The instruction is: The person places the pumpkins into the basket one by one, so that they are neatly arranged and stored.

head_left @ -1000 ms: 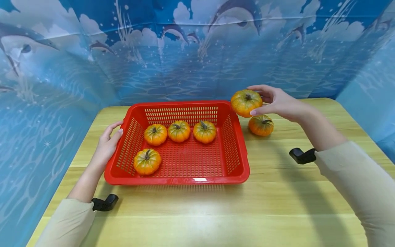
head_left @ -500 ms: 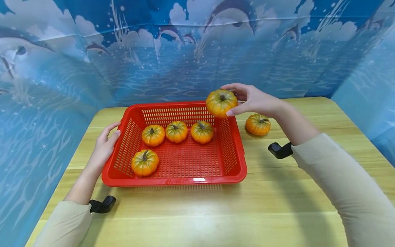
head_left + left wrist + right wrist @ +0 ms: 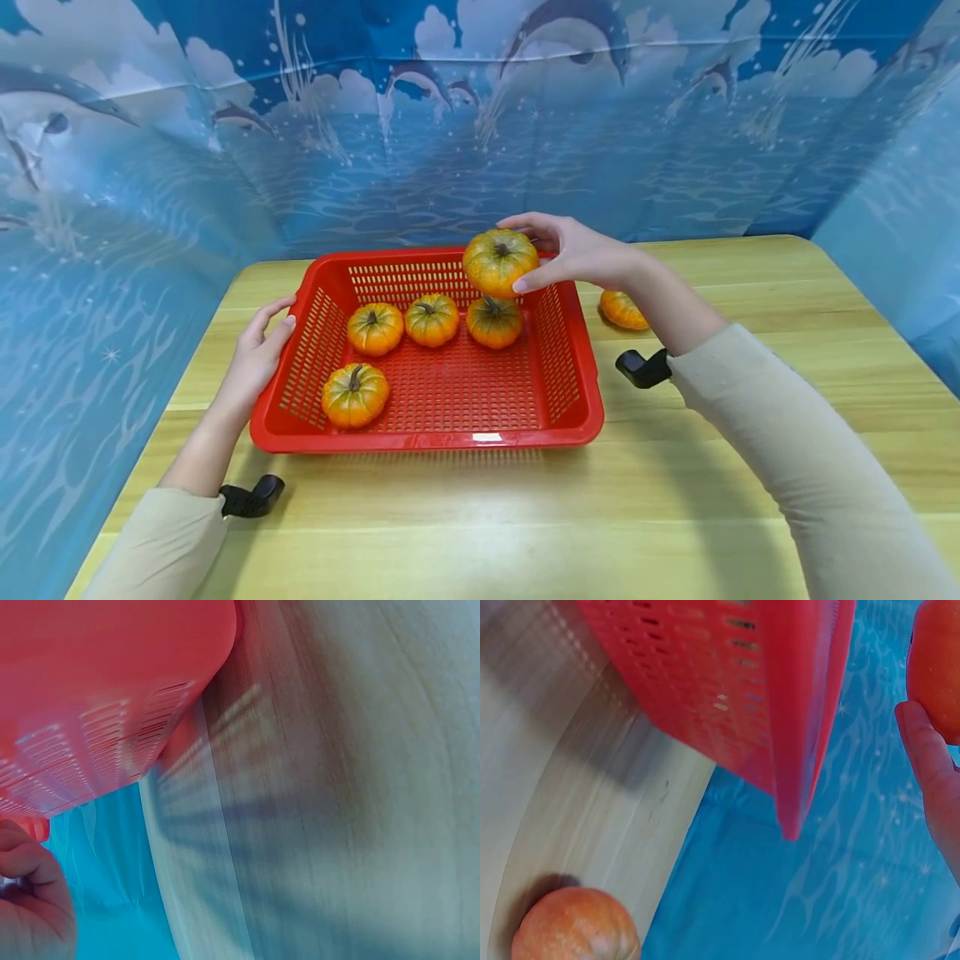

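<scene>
My right hand [image 3: 577, 252] holds a small orange-and-green pumpkin [image 3: 500, 262] by its side, thumb in front and fingers behind. It hangs over the back right part of a red plastic basket [image 3: 450, 442], above another pumpkin [image 3: 494, 325] that it partly overlaps in the head view. In the right wrist view the held pumpkin [image 3: 936, 671] sits against my fingers, above the basket's rim. My left hand [image 3: 255, 354] grips the basket's left rim. Inside the basket lie more pumpkins: one [image 3: 356, 395] at front left, two [image 3: 376, 328] along the back.
One pumpkin [image 3: 622, 310] lies on the wooden table [image 3: 465, 525] right of the basket, partly hidden by my right forearm. A blue curtain [image 3: 420, 183] printed with dolphins hangs behind the table and at both sides.
My right hand has carried the held pumpkin leftward from beyond the basket's right rim to over its inside, and slightly down over the last half second. The left hand stays on the rim.
</scene>
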`<state>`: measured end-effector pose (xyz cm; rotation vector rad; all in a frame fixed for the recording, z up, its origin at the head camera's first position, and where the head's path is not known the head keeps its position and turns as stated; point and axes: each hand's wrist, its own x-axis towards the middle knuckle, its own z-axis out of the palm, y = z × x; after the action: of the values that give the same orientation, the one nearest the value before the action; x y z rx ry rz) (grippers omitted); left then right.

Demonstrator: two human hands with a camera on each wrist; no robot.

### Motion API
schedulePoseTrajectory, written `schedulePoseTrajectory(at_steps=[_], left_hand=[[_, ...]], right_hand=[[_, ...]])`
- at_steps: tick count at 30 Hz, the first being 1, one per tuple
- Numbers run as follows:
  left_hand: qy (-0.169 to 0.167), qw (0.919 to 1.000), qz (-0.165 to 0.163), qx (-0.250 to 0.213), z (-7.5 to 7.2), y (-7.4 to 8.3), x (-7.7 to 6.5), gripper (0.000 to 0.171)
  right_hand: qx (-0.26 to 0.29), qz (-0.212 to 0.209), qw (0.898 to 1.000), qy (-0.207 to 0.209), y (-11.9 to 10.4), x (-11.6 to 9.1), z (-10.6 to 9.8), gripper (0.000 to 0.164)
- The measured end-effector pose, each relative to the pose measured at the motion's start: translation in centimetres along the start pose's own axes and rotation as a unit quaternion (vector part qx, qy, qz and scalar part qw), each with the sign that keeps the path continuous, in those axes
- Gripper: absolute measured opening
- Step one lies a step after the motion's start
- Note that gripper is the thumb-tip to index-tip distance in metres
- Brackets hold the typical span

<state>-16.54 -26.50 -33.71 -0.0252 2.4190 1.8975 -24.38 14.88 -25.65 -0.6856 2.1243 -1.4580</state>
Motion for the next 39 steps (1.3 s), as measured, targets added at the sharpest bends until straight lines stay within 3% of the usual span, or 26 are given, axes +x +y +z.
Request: schedulePoseTrajectory(at_steps=[13, 20, 27, 34, 39], left_hand=[[0.001, 1.0, 0.005, -0.005, 0.2, 0.1, 0.0, 0.053], [0.009, 0.9998, 0.001, 0.018, 0.1, 0.2, 0.1, 0.054], [0.008, 0.9999, -0.006, 0.001, 0.0, 0.2, 0.1, 0.054], [0.01, 0.9997, -0.005, 0.023, 0.0, 0.2, 0.1, 0.053], [0.007, 0.9999, -0.007, 0.002, -0.1, 0.2, 0.0, 0.053]], right_hand=[[-0.011, -0.006, 1.0, -0.024, -0.9, 1.1, 1.2, 0.075], [-0.031, -0.014, 0.999, -0.033, -1.5, 1.8, 1.6, 0.075], [-0.041, -0.024, 0.997, -0.054, -2.0, 2.7, 2.3, 0.075], [-0.037, -0.034, 0.996, -0.078, -2.3, 3.8, 3.5, 0.076], [-0.032, -0.038, 0.994, -0.094, -2.3, 4.7, 4.4, 0.074]])
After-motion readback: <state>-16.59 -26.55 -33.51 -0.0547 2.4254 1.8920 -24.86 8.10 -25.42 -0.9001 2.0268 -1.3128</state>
